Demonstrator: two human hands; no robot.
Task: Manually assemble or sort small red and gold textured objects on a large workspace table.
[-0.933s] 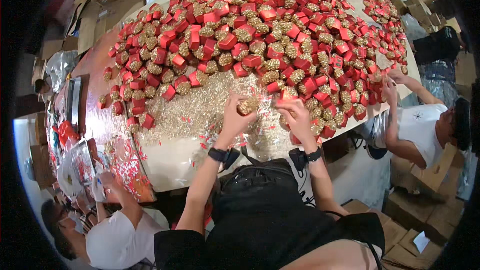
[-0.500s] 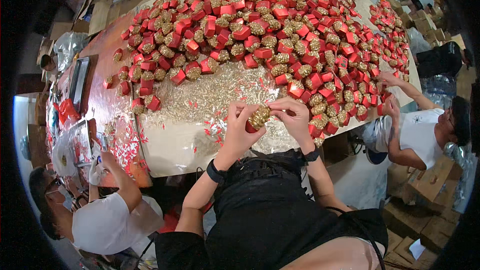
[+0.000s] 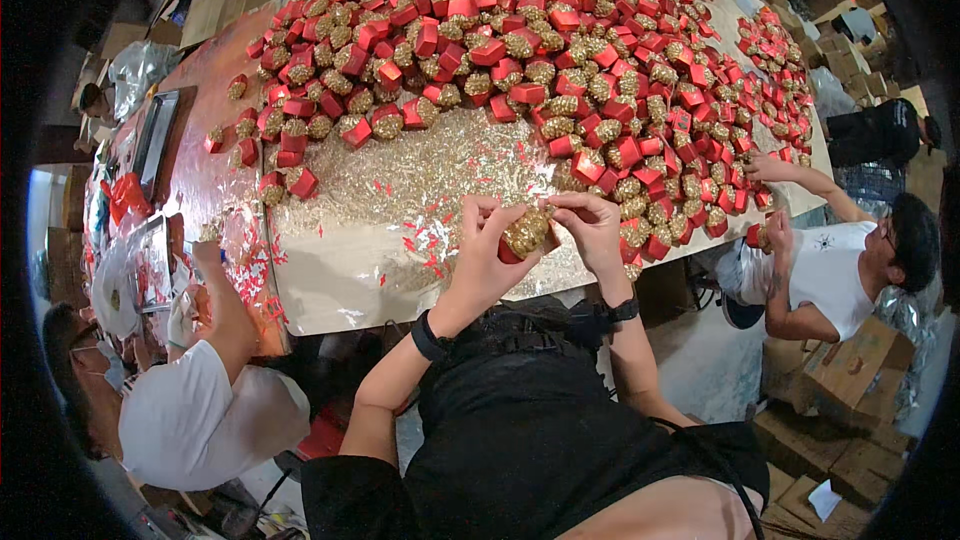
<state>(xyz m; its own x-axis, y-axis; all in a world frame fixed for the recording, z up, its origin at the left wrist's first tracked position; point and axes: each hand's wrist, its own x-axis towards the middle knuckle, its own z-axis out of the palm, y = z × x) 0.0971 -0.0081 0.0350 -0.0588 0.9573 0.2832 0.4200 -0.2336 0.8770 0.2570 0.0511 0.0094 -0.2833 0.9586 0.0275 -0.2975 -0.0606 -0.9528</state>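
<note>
Partly hidden: gold-and-red piece (image 3: 526, 234), red part mostly covered.
Left hand (image 3: 482, 258): grasping it.
Right hand (image 3: 598, 237): at its right edge; whether pinching, cannot tell.

Left of the hands (image 3: 484, 252), a bare strip of tabletop (image 3: 325, 285) gives low passage along the near edge. Ahead, beyond the gold-flecked patch (image 3: 370, 198), heaped red-and-gold ornaments (image 3: 528, 94) block a low path; rightward they crowd the near edge.

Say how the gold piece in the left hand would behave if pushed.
The gold piece might roll on its rounded side, unless flat red faces like those on nearby pieces catch. Its bumpy surface probably resists slipping.
</note>
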